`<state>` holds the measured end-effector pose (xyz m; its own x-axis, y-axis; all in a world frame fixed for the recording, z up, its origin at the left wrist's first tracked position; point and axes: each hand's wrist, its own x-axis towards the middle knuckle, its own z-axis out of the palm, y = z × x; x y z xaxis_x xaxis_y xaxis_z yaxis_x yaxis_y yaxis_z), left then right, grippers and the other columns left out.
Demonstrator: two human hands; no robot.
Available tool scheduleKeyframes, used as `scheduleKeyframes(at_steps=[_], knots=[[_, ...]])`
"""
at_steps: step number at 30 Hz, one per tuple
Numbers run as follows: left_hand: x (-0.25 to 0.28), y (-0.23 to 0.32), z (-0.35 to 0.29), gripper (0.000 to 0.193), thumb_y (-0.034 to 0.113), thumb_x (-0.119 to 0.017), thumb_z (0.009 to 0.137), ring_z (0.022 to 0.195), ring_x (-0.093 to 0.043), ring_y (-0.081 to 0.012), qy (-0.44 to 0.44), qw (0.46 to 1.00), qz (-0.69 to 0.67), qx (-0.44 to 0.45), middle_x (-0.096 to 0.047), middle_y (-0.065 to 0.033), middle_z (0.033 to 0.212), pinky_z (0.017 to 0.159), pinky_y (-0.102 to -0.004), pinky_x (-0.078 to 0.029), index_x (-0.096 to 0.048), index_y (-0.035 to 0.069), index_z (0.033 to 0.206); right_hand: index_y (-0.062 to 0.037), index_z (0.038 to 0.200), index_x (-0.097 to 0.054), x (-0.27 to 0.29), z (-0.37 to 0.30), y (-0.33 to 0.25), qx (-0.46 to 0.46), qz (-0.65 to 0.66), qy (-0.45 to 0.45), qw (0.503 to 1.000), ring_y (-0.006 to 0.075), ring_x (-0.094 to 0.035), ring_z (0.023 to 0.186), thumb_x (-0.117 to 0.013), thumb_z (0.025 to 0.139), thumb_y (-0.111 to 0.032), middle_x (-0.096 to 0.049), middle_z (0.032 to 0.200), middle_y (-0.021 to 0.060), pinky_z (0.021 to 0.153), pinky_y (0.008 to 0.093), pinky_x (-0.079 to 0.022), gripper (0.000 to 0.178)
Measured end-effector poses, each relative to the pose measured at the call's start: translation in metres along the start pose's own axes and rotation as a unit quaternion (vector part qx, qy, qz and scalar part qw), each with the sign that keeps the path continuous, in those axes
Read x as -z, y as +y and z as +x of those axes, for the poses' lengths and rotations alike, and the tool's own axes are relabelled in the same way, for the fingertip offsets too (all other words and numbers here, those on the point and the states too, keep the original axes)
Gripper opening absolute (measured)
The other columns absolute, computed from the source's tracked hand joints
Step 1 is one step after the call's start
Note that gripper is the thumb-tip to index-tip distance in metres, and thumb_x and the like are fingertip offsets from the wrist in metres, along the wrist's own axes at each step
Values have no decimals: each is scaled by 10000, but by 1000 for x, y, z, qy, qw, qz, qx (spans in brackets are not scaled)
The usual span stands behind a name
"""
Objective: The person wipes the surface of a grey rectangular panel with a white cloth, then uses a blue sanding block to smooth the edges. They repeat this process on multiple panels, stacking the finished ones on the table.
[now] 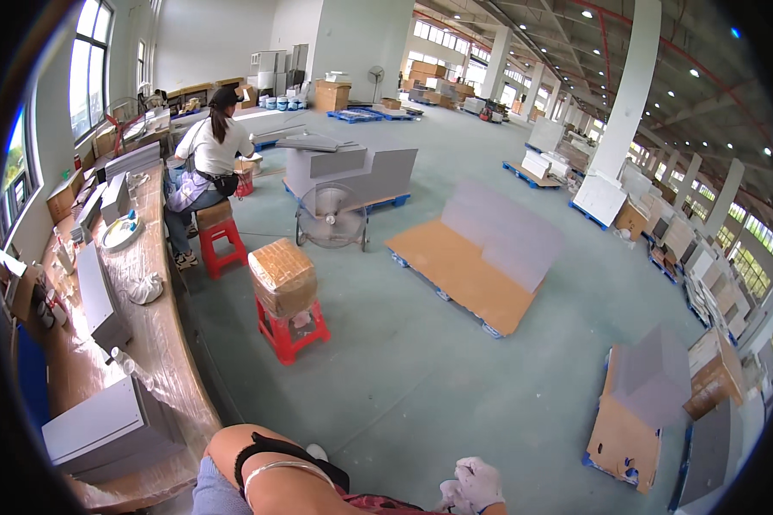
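Note:
At the bottom edge my right hand [477, 483] shows in a white glove, its fingers curled together. What they hold, if anything, cannot be made out. My left arm [288, 485] bends in from the lower left, with a black band and a silvery band around it; the left hand itself does not show. Nearest to that arm, a grey box-shaped panel unit [116, 429] lies on the plastic-covered workbench [176, 365]. Farther along the bench are another long grey panel piece [99, 296], a clear bottle [129, 365], a crumpled white cloth [146, 289] and a round white tray [122, 232].
A red stool [289, 330] carries a taped carton [283, 275]. Beyond it another person [219, 146] sits at the bench. A fan [331, 216] stands on the floor. Pallets bear a cardboard sheet [455, 270] with grey panels [507, 232]; more grey panels [657, 378] stand at right.

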<state>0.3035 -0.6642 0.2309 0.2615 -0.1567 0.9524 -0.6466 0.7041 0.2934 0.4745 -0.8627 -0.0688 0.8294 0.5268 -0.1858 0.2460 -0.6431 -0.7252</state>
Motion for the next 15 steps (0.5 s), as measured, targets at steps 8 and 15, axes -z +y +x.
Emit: scheduleKeyframes(at_steps=[8,15], knots=[[125,76,12,1253,817,-270,931,1376,-221,-685,-61,998,-6,-13,-155,-618,1385,1105,-630,-339,-183,-349,1383,-89,1123,-698,-51,97,-100,-23,18,5,1000,202,-704,858,-650,936,-198,-727,960,120,777,300,-545,222],[243,106,11,1231,881,-323,841,1401,-389,-410,-40,972,-82,215,-341,-319,1535,1116,-484,-378,-262,-148,1514,-49,1072,-708,-66,179,-154,-62,27,-28,997,138,-678,853,-612,932,-252,-733,934,37,792,303,-544,265]])
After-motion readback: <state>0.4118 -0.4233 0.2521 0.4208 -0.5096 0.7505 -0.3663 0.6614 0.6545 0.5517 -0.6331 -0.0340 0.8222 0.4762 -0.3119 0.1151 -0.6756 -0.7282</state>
